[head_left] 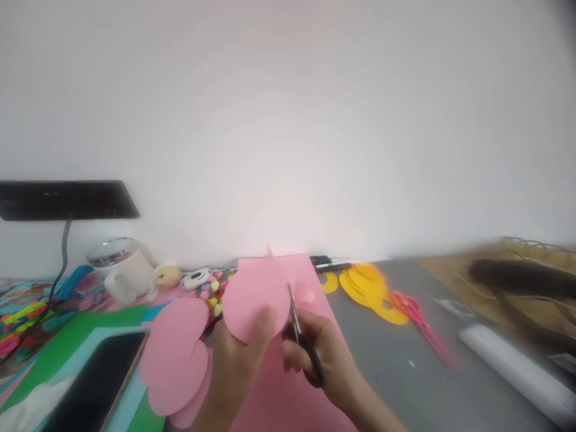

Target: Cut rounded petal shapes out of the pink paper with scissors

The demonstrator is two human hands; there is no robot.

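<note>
My left hand (240,354) grips a round piece of pink paper (254,294), its thumb lying on the front face near the lower edge. In my right hand (324,348) is a pair of scissors (297,327) with black handles. Their blades point up along the right edge of the pink circle; whether they touch the paper I cannot tell. Beneath both hands lies a larger pink sheet (279,396). Several pink paper circles (175,348) overlap to the left of my left hand.
Yellow paper shapes (366,285) and pink scissors (420,324) lie on the grey table (382,366) to the right. At left are a black phone (96,384), a green sheet (81,330), a white mug (128,270) and colourful craft pieces (22,318). A wall (288,132) rises behind.
</note>
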